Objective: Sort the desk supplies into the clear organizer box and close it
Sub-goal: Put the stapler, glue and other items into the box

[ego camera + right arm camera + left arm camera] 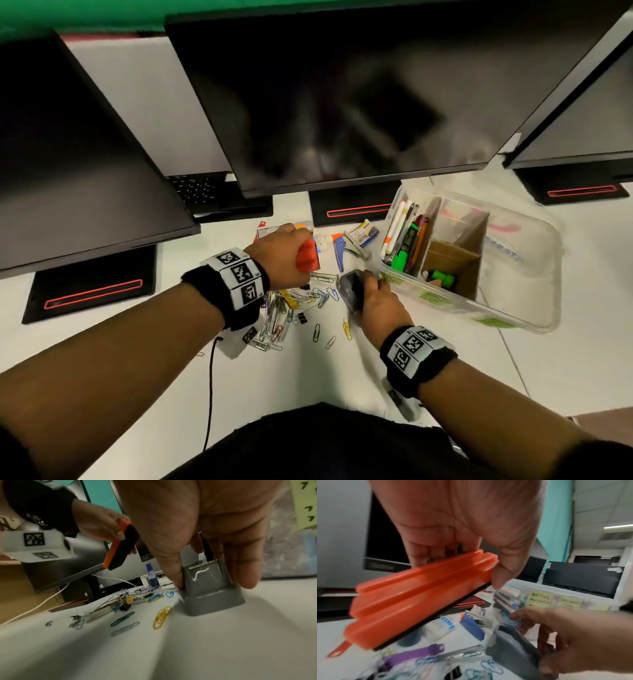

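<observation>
My left hand [286,253] holds an orange whiteboard eraser [307,256] [419,595] above the desk, fingers and thumb clamped on its long sides; its black felt shows in the right wrist view [122,549]. My right hand [378,301] grips a grey tape dispenser [352,289] [209,588] [513,654] that stands on the desk beside the clear organizer box [534,308]. The box is open, with pens and markers [406,236] in its left compartment and a green highlighter [443,277] in a cardboard-walled section.
Loose paper clips and binder clips [294,311] [137,599] are scattered between my hands. A blue staple remover [340,248], a staples box [364,233] and a correction bottle [151,574] lie behind them. Three monitors [342,102] overhang the desk's back.
</observation>
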